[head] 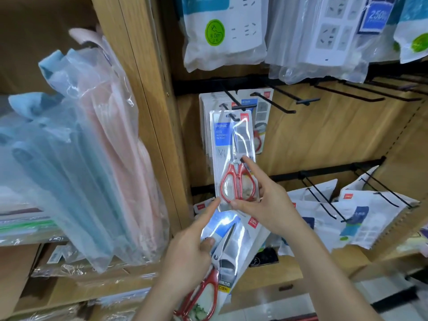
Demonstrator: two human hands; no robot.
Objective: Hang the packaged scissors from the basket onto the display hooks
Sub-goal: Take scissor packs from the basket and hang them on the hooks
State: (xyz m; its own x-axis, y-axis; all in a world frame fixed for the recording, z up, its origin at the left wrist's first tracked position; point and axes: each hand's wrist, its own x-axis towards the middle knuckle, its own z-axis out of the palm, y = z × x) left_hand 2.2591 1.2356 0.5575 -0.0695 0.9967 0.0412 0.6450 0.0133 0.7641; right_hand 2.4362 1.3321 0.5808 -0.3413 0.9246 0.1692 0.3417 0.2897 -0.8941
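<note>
A packaged pair of red-handled scissors (234, 158) hangs at a black display hook (234, 105) in front of other scissor packs (259, 112). My right hand (261, 200) holds its lower end, thumb under the pack and index finger stretched up its right edge. My left hand (192, 251) grips a second scissor pack (222, 258) low down, while its index finger points up and touches the bottom left corner of the hanging pack. The basket is out of view.
Empty black hooks (284, 103) stick out to the right of the scissors. Bagged power strips (227, 31) hang above, more white packs (370, 216) below right. Bagged blue and pink items (81, 158) fill the wooden shelf unit (148, 112) on the left.
</note>
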